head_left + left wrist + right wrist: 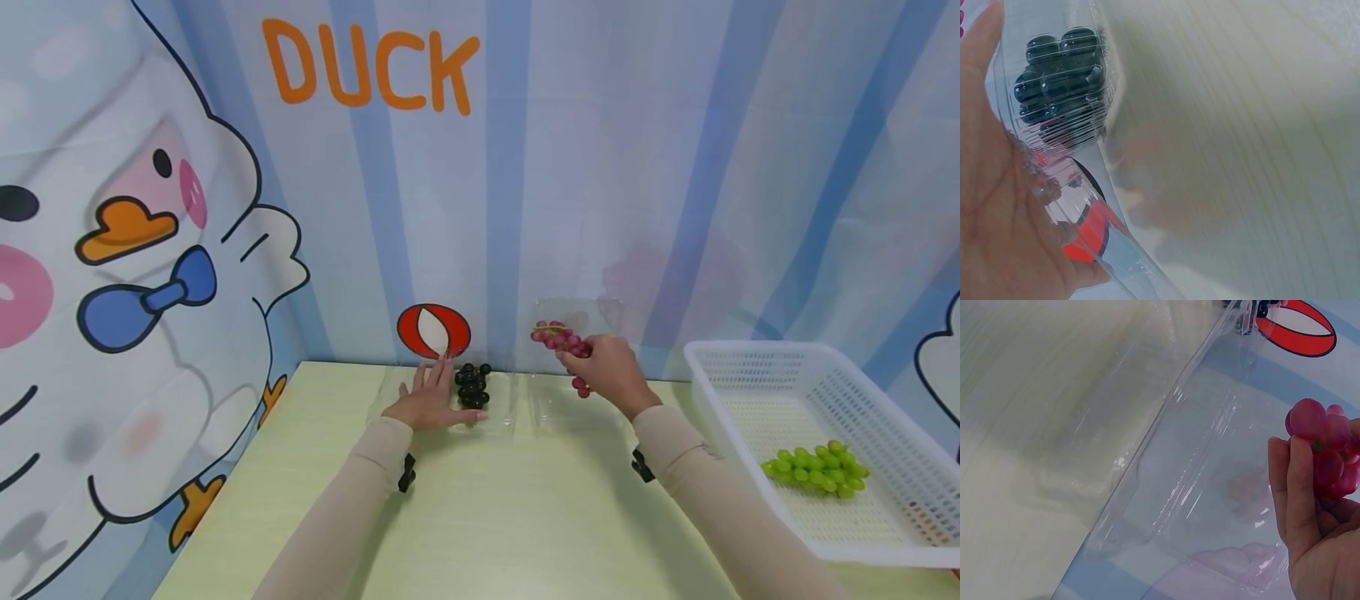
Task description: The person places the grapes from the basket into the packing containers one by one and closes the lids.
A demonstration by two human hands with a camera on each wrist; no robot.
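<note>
A bunch of pinkish-red grapes (557, 336) hangs from my right hand (609, 372), whose fingers grip it over an open clear plastic box (551, 410). The same grapes (1329, 445) show close up in the right wrist view, with the box and its raised lid (1197, 469) beside them. My left hand (429, 403) lies along a second clear plastic box (506, 421), fingers stretched out and thumb reaching across its front. Inside that box are black grapes (1063, 81), seen through the ribbed clear wall in the left wrist view.
At the right stands a white perforated basket (765, 354) with a bunch of green grapes (819, 468) in it. Behind the pale table (510, 517) hangs a blue striped curtain (600, 167) with a printed duck.
</note>
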